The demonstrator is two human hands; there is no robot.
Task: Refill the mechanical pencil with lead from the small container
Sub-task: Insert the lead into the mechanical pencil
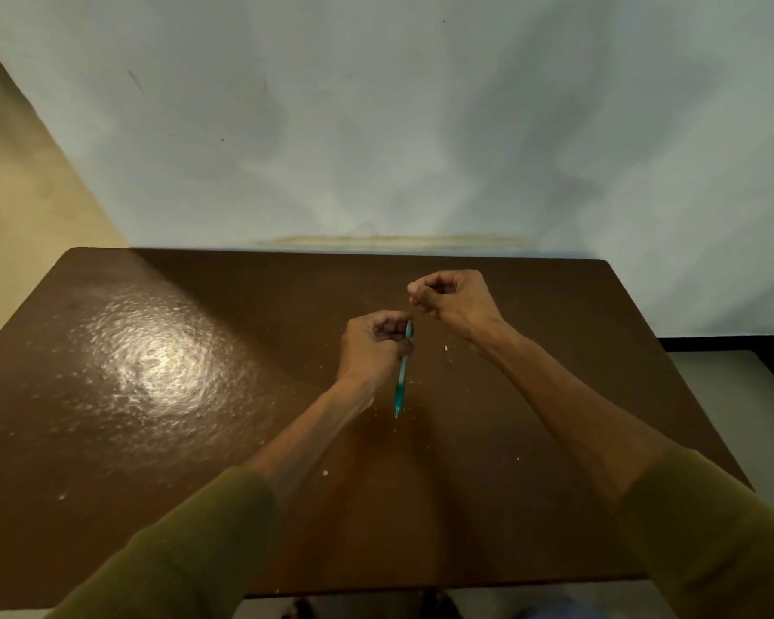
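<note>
No text, label, brand, number or sign can be read anywhere; the mechanical pencil (pixel 401 377) is too small to show print.

Both forearms reach forward, olive sleeves pushed up to the elbows. The left hand (pixel 372 346) is curled into a fist-like grip, knuckles up. The right hand (pixel 454 301) sits slightly farther forward and higher, its fingers (pixel 418 289) pinched together, wrist bent.
</note>
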